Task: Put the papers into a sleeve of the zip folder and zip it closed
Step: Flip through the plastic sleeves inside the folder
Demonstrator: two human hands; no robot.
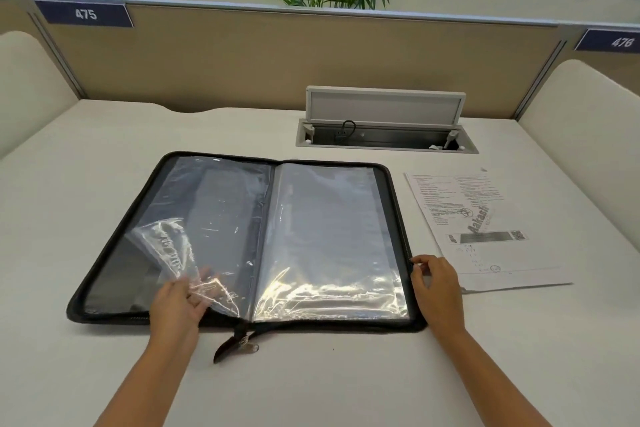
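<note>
Zip folder point(242, 239) open flat on counter point(311, 385). Left hand point(180, 302) pinches a clear sleeve point(180, 253); right hand point(436, 282) fingers loosely apart at folder edge. Papers point(485, 229) beside.

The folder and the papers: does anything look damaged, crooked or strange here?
Nothing looks damaged. The papers lie slightly askew on the desk, right of the open folder, not yet inside. The clear sleeve that the left hand lifts is crinkled at its corner.

The zip folder point(398, 204) is black-edged with clear, glossy sleeves point(329, 236) over grey. The papers point(485, 229), near the table's right edge, are white with black print. The table point(104, 135) is off-white.
</note>
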